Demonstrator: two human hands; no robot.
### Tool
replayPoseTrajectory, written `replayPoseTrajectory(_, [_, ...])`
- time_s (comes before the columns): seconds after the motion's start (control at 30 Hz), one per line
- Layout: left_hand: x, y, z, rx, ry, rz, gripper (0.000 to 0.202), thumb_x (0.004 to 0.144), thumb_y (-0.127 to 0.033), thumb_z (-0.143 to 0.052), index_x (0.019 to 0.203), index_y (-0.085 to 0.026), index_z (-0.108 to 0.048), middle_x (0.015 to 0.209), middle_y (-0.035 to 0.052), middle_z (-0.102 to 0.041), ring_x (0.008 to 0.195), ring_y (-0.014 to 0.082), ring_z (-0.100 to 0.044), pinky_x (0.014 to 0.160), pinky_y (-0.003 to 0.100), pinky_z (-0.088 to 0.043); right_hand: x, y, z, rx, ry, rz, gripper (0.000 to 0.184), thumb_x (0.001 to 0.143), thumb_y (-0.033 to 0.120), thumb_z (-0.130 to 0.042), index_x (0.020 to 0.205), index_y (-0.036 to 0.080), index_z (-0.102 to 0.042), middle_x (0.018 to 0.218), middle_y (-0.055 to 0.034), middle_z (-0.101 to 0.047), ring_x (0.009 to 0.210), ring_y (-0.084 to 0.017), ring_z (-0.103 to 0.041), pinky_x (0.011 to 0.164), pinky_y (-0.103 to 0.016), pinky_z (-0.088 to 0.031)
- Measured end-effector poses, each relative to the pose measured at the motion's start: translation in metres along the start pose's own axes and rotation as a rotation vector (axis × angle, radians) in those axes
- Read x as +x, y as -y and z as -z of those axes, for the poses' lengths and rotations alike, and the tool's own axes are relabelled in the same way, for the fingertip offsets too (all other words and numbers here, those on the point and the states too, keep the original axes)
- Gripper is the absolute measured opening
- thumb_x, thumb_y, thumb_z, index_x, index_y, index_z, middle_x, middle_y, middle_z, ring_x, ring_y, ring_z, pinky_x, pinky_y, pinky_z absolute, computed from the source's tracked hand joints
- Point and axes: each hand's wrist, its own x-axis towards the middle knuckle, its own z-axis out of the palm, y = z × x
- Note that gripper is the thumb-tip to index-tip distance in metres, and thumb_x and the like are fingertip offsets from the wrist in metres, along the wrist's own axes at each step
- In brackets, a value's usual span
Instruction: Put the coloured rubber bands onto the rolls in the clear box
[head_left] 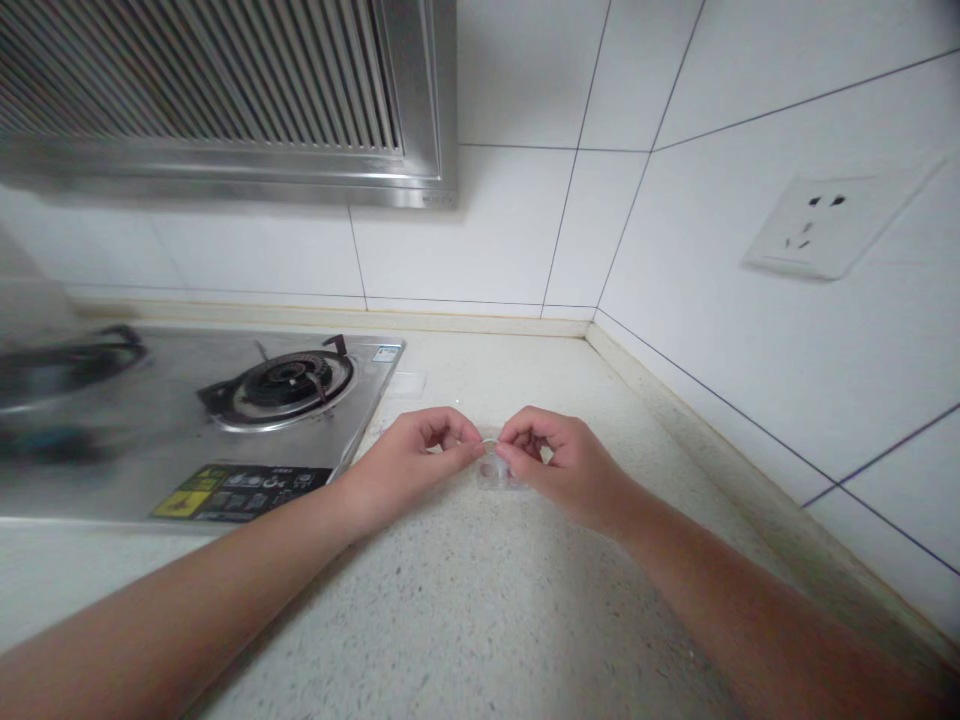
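Note:
My left hand (416, 455) and my right hand (566, 460) meet above the pale speckled countertop, both closed in a pinch. Between the fingertips stretches a thin, white, curved strip (490, 440), with one end in each hand. Its exact kind is too small to make out. Just under the strip, close to my right fingers, is a small clear plastic piece (491, 482) with a round shape in it. My right fingers partly cover that piece, and I cannot tell whether they touch it.
To the left lies a steel gas hob (292, 385) with black burners and a dark-yellow label (240, 492). A range hood (420, 165) hangs above it. A flat clear square (409, 385) lies beside the hob. White tiled walls meet at the back right, with a socket (810, 225).

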Motion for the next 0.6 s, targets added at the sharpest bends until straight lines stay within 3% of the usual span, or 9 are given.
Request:
replayPoseTrajectory(0.27, [-0.0004, 0.0027, 0.0005, 0.091, 0.045, -0.005, 0.019, 0.086, -0.033, -0.061, 0.087, -0.015, -0.063, 0.075, -0.0007, -0.056, 0.068, 0.0101, -0.047, 0.058, 0.021, -0.036, 0.0033, -0.0019, 0.0034, 0.156, -0.104, -0.057, 0.016, 0.087, 0.032, -0.062, 0.082, 0.017, -0.063, 0.065, 0.0015, -0.057, 0.057, -0.008, -0.052, 0.052, -0.021, -0.041])
replayPoseTrajectory(0.6, [-0.004, 0.008, 0.0005, 0.338, 0.164, -0.098, 0.012, 0.085, -0.025, -0.058, 0.089, -0.018, -0.067, 0.08, 0.0, -0.064, 0.068, 0.0106, -0.052, 0.06, 0.021, -0.04, 0.0062, -0.0022, 0.0059, 0.451, -0.157, -0.112, 0.019, 0.083, 0.034, -0.07, 0.079, 0.017, -0.065, 0.056, 0.0048, -0.051, 0.05, -0.006, -0.042, 0.047, -0.02, -0.033])
